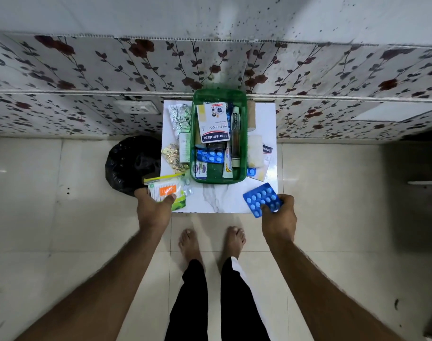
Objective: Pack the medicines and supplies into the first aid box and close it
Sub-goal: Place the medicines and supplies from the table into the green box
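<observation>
A green open first aid box (194,143) stands on a small white table (219,198). Inside lie a Hansaplast carton (213,126), a blue blister strip (210,156), tubes and a brown bottle (235,141). My right hand (280,215) grips a blue tablet blister pack (261,199) over the table's front right corner. At the front left corner my left hand (153,205) is closed on a clear packet of cotton buds (167,189). Silver strips (179,116), a gold strip (171,157) and a small white box (184,147) lie left of the box. A gauze roll (254,151) lies on its right.
A black bin bag (132,163) sits on the floor left of the table. A flowered wall panel (86,70) rises just behind the table. My bare feet (211,242) stand on the tiled floor in front of the table. A second Hansaplast pack (266,156) lies at the right edge.
</observation>
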